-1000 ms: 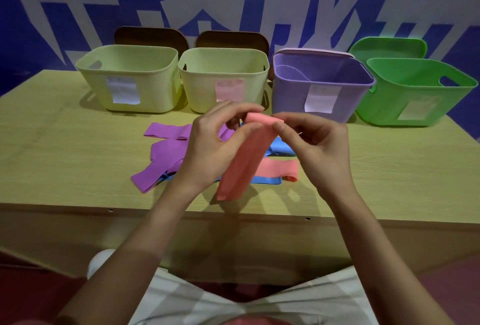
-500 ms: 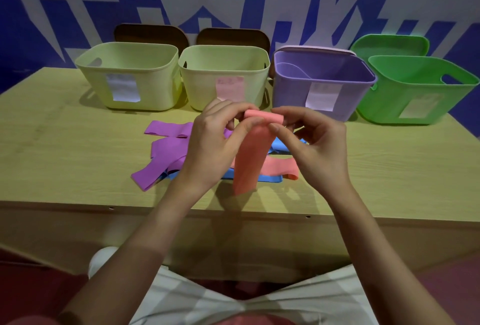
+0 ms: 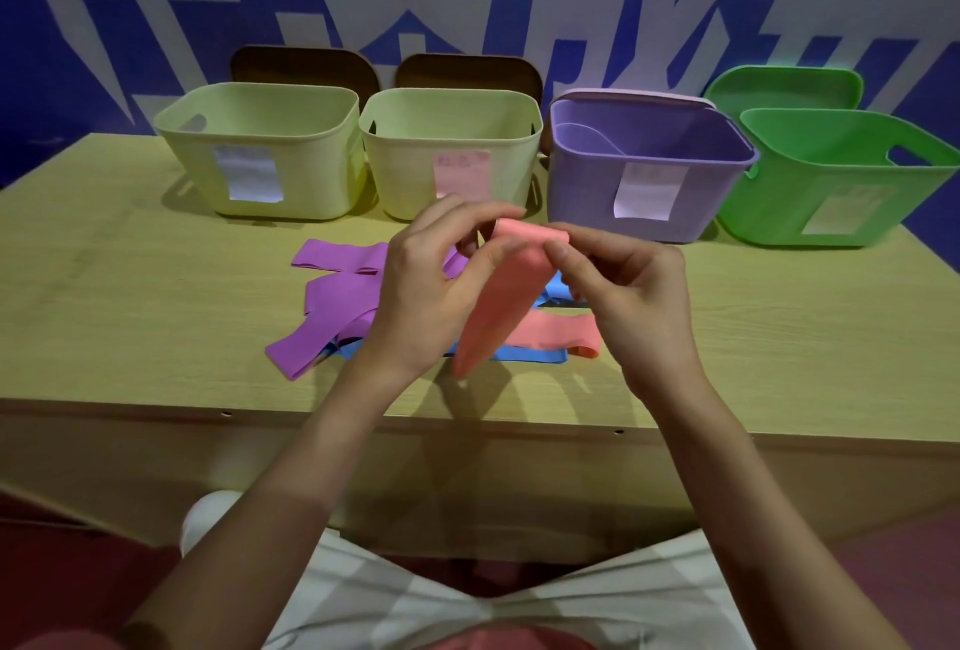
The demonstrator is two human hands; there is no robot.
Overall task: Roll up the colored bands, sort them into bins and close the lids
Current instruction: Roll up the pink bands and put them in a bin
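Observation:
My left hand (image 3: 431, 285) and my right hand (image 3: 628, 296) both pinch the top of a pink band (image 3: 498, 306), held above the table with its top end curled into a small roll and its tail hanging down. On the table below lie purple bands (image 3: 332, 306), a blue band (image 3: 524, 353) and a second pink band (image 3: 556, 335) in a loose pile. Behind stand four open bins: two pale yellow bins (image 3: 265, 155) (image 3: 452, 150), a purple bin (image 3: 649, 166) and a green bin (image 3: 836, 181).
The wooden table (image 3: 130, 296) has its front edge close to my lap. Two brown lids (image 3: 306, 67) (image 3: 467, 72) lean behind the yellow bins, a lilac lid (image 3: 634, 95) behind the purple bin and a green lid (image 3: 784, 88) behind the green bin. A blue and white wall stands at the back.
Both hands have kept turning the top of the pink band, so the roll has grown a little and the hanging tail has become shorter. The bands on the table have not moved.

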